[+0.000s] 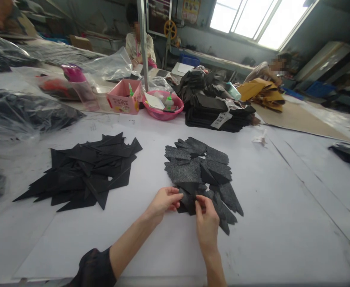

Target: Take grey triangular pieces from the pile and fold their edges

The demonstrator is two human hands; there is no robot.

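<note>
Head view, looking down on a white worktable [282, 223]. Left hand [163, 202] and right hand [206, 223] pinching one dark grey triangular fabric piece [188, 201] between thumbs and fingertips, at the near edge of a loose grey pile of cut pieces [198, 167]. Piece held just above the table, touching the pile. Well apart to the left, a spread heap of black triangular pieces [88, 171]. Farther back: pink box [124, 97], pink bowl [163, 105], stacked black fabric [216, 113], clear plastic bags [19, 115] on the left. Two seated people in the background, faces blurred.
</note>
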